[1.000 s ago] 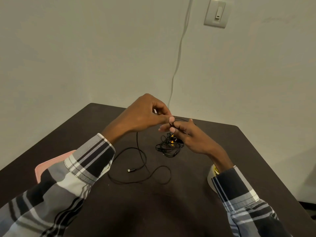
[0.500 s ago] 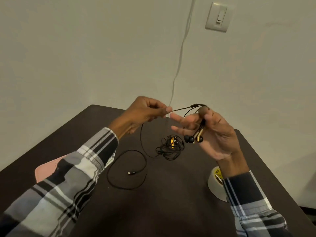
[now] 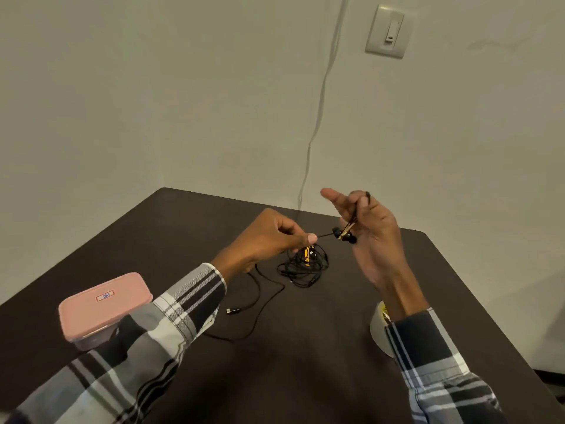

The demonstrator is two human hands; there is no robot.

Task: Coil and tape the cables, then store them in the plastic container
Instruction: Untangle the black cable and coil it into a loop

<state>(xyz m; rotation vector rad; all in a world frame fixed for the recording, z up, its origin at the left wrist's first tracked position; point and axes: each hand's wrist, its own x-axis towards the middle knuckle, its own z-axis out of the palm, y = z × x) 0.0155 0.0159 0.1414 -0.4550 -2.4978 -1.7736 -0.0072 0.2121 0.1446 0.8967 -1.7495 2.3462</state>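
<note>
A dark brown table [image 3: 305, 377] stands in the corner of a room with pale walls. On the left side of the table sits a plastic container [image 3: 104, 310] with a pink lid on top. The person's left sleeve [image 3: 146, 341], checked in black, grey and white, covers part of the container's near side. On the right side of the table lies a roll of tape [image 3: 377, 328], and the right sleeve [image 3: 434, 365] hides most of it. In the middle of the table lies a tangled pile of black cable [image 3: 305, 264] with something yellow inside it. High on the wall is a light switch [image 3: 386, 32], and a thin white wire [image 3: 319, 111] runs down the wall to behind the table.

Both hands are up above the table, over the pile. The left hand [image 3: 272, 237] pinches a thin black earphone cable [image 3: 253, 301] between thumb and fingers. From there the cable drops to the table, loops near the left sleeve and ends in a small plug [image 3: 231, 310]. The right hand [image 3: 373, 237] is turned palm inward with its fingers up. Its fingers are curled round the earbuds [image 3: 345, 235], which hang against the palm, with cable going up between the fingers. A short bit of cable runs straight between the two hands.
</note>
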